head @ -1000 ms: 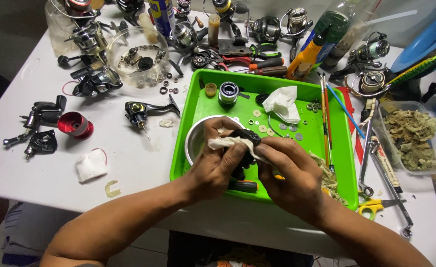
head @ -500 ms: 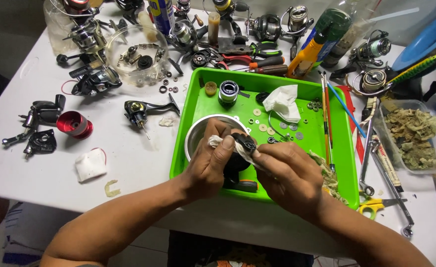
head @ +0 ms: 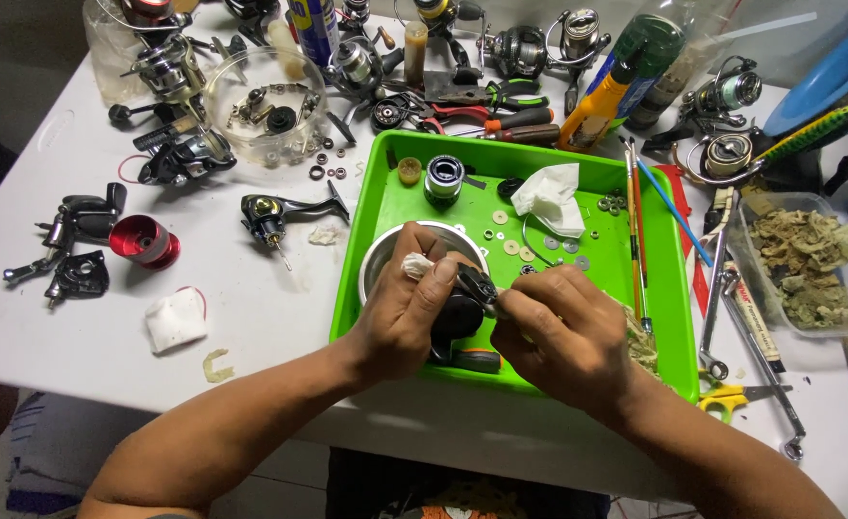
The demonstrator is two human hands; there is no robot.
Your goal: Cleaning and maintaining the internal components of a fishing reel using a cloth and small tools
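Over a bright green tray [head: 669, 288], both of my hands meet on a small black fishing-reel part [head: 474, 285]. My left hand [head: 405, 312] grips the part together with a scrap of white cloth [head: 416, 266]. My right hand [head: 563, 332] pinches the part's right side with its fingertips. A round metal bowl [head: 381, 259] sits in the tray under my left hand, mostly hidden. Small washers [head: 512, 247], a silver spool [head: 443, 178] and a crumpled white tissue [head: 551, 197] lie in the tray's far half.
Several fishing reels and reel parts crowd the white table's far edge, with a clear bowl [head: 265, 106] of pieces. A red spool [head: 143, 240] and black parts lie at left. Wrenches [head: 717, 279], yellow scissors [head: 732, 394] and a tub [head: 809, 259] of rags lie at right.
My hands have turned the black part slightly and the white cloth has shifted from under the part up onto my left fingers. Everything else has stayed put.
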